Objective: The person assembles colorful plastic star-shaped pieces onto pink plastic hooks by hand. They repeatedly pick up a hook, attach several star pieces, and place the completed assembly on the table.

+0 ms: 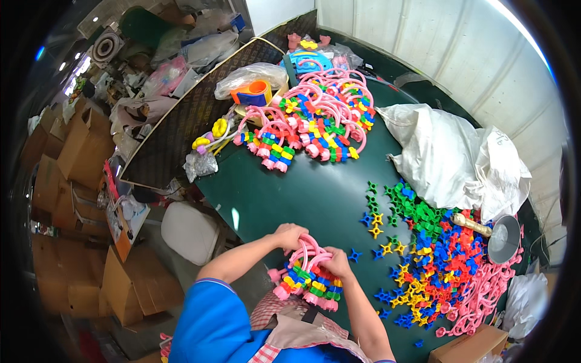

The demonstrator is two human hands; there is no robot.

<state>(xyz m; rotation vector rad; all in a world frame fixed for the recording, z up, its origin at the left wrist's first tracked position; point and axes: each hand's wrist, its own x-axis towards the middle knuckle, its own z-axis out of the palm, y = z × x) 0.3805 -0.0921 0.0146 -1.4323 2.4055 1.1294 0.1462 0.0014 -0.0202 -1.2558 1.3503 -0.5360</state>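
Pink plastic bead hoops (309, 243), probably light and springy: left hand (289, 236) and right hand (336, 263) grasp the smooth arcs, exact grip unclear.

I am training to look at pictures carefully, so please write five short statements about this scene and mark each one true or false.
1. The left hand and the right hand both hold curved pink pieces. True.
2. The loose star-shaped pieces are all yellow. False: red, blue and green ones lie there too.
3. The white sack lies at the left end of the green table. False: it lies on the right, near the wall.
4. A white chair stands to the left of the table. True.
5. The person's left sleeve is red. False: the sleeve is blue.
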